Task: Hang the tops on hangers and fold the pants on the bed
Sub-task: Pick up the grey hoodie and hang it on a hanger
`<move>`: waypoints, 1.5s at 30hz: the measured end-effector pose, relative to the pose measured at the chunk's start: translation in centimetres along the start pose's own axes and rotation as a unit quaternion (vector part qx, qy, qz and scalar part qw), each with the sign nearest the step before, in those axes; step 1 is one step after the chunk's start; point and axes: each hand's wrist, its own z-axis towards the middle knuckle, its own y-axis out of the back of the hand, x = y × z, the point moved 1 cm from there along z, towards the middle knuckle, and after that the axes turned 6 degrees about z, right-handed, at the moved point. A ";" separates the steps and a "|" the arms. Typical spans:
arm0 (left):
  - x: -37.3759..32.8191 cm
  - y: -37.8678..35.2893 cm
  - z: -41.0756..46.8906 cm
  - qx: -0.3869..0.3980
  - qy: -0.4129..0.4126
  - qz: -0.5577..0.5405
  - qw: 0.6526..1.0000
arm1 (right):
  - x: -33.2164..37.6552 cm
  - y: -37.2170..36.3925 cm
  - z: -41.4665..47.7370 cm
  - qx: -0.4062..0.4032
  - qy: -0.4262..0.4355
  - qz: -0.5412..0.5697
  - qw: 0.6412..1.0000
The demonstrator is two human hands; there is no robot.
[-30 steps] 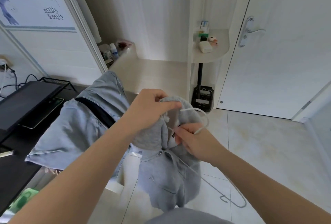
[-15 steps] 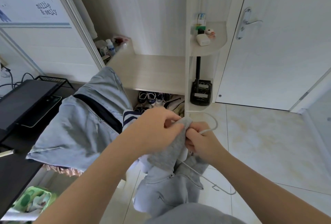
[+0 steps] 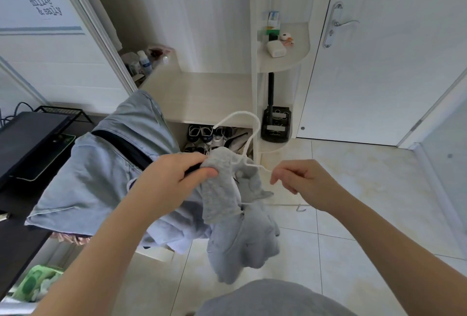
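Note:
A grey zip top (image 3: 235,217) hangs bunched in front of me, partly draped on a white wire hanger (image 3: 249,136) whose hook sticks up above the fabric. My left hand (image 3: 177,176) grips the top's upper edge near the hanger's neck. My right hand (image 3: 300,179) is to the right of the garment, fingers loosely curled and pinching the thin wire of the hanger's right arm. The hanger's lower bar pokes out at the right below that hand. More light blue clothes (image 3: 108,166) lie draped over a chair back at the left.
A pale shelf unit (image 3: 202,93) with shoes under it stands ahead, a rounded side shelf (image 3: 285,60) with small items beside it. A white door (image 3: 379,50) is at the right. A dark desk (image 3: 22,144) is on the left. Tiled floor lies below.
My right hand has let go of the fabric and moved right along the hanger wire. The hanger's hook now stands up clear above the grey top. The left hand still grips the cloth.

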 end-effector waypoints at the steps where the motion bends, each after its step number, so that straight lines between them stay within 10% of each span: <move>1: -0.2 -0.3 -0.1 0.003 -0.004 0.005 1.000 | -0.3 0.0 -0.3 -0.003 -0.007 -0.005 1.000; 13: -2.9 -2.8 0.0 -0.051 0.005 -0.026 0.998 | 0.9 0.4 0.7 -0.021 0.076 -0.101 0.992; 19: -2.1 -3.1 -1.9 -0.169 0.129 -0.075 0.974 | -0.8 -2.0 -0.9 -0.288 0.239 -0.186 0.908; 24: -3.0 -2.6 -3.0 -0.217 0.160 -0.142 0.952 | -2.6 -5.6 -0.3 0.015 0.113 -0.113 0.987; 34: -1.6 -3.3 -2.9 -0.222 0.216 -0.150 0.939 | -3.6 -7.9 0.0 0.094 0.138 -0.112 0.980; 45: 0.0 -3.1 -4.5 -0.097 0.177 -0.164 0.966 | -9.4 -3.2 2.5 0.225 -0.039 -0.487 0.843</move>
